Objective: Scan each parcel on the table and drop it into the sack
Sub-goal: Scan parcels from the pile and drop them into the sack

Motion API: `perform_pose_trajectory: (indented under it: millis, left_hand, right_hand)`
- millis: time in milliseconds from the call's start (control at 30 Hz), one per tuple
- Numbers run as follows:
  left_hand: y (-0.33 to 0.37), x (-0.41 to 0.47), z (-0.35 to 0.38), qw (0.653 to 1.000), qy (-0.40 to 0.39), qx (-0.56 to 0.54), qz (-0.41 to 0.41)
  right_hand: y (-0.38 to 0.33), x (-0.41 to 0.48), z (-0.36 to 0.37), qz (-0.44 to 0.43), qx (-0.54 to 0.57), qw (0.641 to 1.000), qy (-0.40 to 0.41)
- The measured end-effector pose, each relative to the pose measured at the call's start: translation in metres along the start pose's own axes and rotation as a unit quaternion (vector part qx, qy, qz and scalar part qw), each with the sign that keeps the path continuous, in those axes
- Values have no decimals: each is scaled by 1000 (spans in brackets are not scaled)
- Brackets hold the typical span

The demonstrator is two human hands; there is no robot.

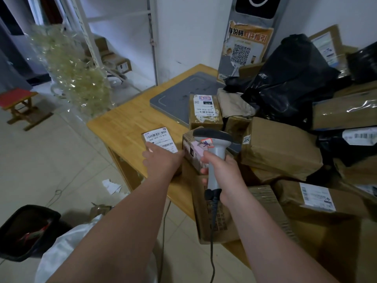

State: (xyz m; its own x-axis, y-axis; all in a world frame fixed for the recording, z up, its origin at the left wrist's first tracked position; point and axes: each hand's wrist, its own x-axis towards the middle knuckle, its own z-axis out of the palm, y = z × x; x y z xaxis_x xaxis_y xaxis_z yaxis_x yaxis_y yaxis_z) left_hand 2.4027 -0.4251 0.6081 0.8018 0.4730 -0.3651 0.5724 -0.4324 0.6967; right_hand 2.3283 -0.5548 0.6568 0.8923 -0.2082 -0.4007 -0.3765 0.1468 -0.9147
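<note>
Grey scanner [214, 139] is gripped by the right hand [223, 170]. Just left of it, the left hand [163, 160] lies on a labelled parcel [158, 138], grasp unclear. Scanning looks in hand; next needs a firm lift toward the white sack [61, 254], below-left of the scanner.

Legible matter, near to far. The white label [157, 136] on the small parcel [145, 144] at the tabletop [126, 123] edge carries barcodes and a number reading roughly 502 002 12 815. The taped box [206, 120] behind is marked 070 and, upside down, 070-070-A80. A sticker [246, 138] on the brown wrapped parcel [281, 148] reads 520. The orange poster [244, 48] on the grey kiosk [232, 17] shows a QR code and Chinese characters ending 指引. The handwriting on the scanner [214, 137] tag is illegible.
</note>
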Motion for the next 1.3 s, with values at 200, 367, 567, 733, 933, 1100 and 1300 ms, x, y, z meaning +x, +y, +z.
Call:
perform_pose_trajectory:
  millis: [200,367,567,733,933,1100,1300]
  left_hand:
    - [-23,-5,-23,998,28,-49,-26]
    - [-39,-26,-55,994,50,16,95]
    - [-45,-52,-100,963,132,31,234]
    - [-49,-68,-120,944,201,41,259]
    - [-57,-75,-130,944,229,60,229]
    - [-64,-77,-134,945,248,62,205]
    - [-77,-81,-138,949,254,49,179]
  right_hand:
    - [-16,-8,1,-10,5,998,-56]
    - [-31,-21,4,-43,-38,994,-93]
    - [-51,-44,10,-60,-34,987,-146]
    - [-68,-65,19,-15,17,982,-187]
    - [-81,-81,25,36,53,968,-244]
    - [-82,-87,28,66,50,959,-271]
    - [-75,-88,40,94,59,950,-291]
